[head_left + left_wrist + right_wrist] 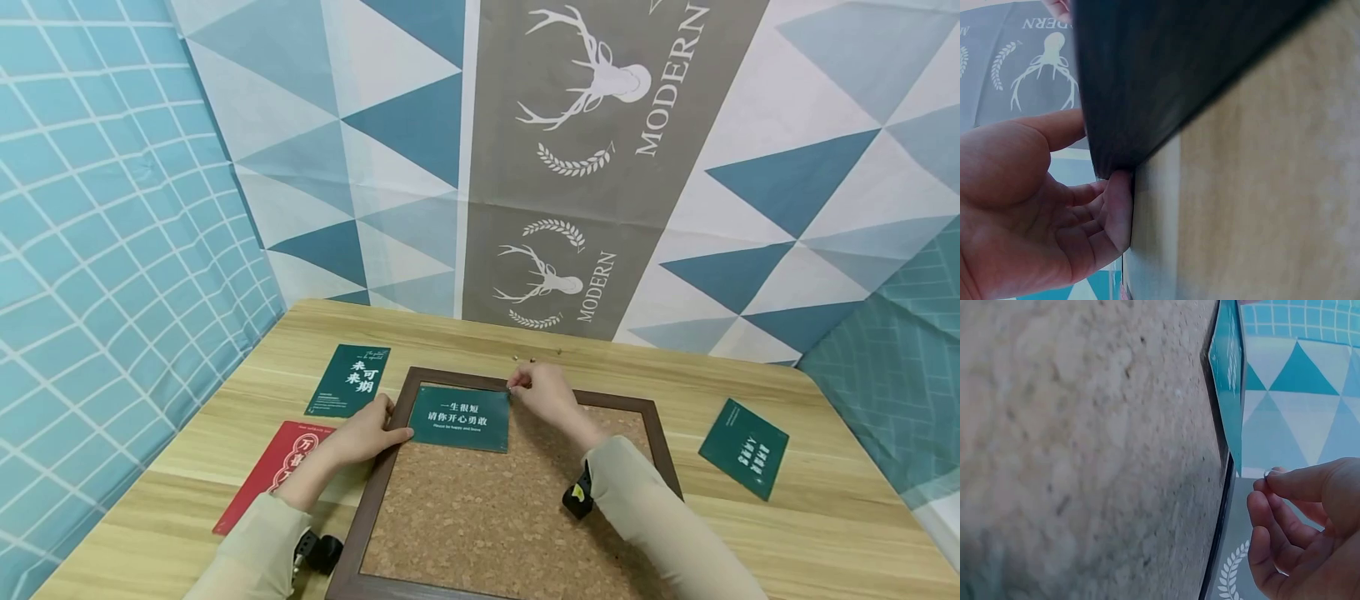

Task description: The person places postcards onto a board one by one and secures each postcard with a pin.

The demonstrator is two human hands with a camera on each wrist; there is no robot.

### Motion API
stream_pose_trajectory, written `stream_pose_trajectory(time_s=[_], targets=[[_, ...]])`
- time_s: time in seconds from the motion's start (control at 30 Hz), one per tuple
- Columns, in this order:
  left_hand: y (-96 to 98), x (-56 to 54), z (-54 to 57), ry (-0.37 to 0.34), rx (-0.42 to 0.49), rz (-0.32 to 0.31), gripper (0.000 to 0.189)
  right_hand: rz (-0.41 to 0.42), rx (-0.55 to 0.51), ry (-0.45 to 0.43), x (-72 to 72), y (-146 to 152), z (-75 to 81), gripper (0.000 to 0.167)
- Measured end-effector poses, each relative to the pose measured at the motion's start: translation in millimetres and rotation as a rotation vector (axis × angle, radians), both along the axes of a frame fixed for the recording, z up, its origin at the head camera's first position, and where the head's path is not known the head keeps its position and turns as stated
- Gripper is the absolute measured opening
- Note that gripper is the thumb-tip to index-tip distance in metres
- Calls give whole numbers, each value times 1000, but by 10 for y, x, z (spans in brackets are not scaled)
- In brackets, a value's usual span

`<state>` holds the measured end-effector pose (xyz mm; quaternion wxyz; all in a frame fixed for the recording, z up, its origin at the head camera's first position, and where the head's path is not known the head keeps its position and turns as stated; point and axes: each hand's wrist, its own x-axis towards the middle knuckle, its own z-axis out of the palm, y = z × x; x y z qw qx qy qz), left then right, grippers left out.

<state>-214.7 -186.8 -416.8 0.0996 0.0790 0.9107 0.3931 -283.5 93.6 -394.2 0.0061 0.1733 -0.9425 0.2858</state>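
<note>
A brown-framed cork board (465,508) lies on the table with a green card (459,419) with white lettering at its top left. My left hand (367,433) holds the board's left frame edge, its thumb reaching over to the card's lower left corner. In the left wrist view the fingers of the left hand (1041,200) curl against the dark frame (1141,81). My right hand (546,393) is at the card's top right corner. Thumb and forefinger of the right hand (1310,519) pinch a small shiny pin (1267,474), seen in the right wrist view.
Left of the board lie another green card (348,382) and a red card (262,467), the latter partly behind the left arm. A green card (745,448) lies to the right. Several tiny pins (534,360) sit behind the board, near the patterned backdrop (540,208).
</note>
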Motion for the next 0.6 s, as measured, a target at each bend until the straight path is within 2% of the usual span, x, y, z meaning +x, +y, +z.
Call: stream_pose_trajectory(time_s=[0.23,0.43,0.6], targets=[[-12,8,-1,11,5,2,33,26,-17,-56,33,-46,-25,7],[-13,4,-3,12,-2,9,33,53,-10,-61,22,-61,-49,8],[-14,1,-6,11,0,4,33,55,-10,-107,11,-68,-60,10]])
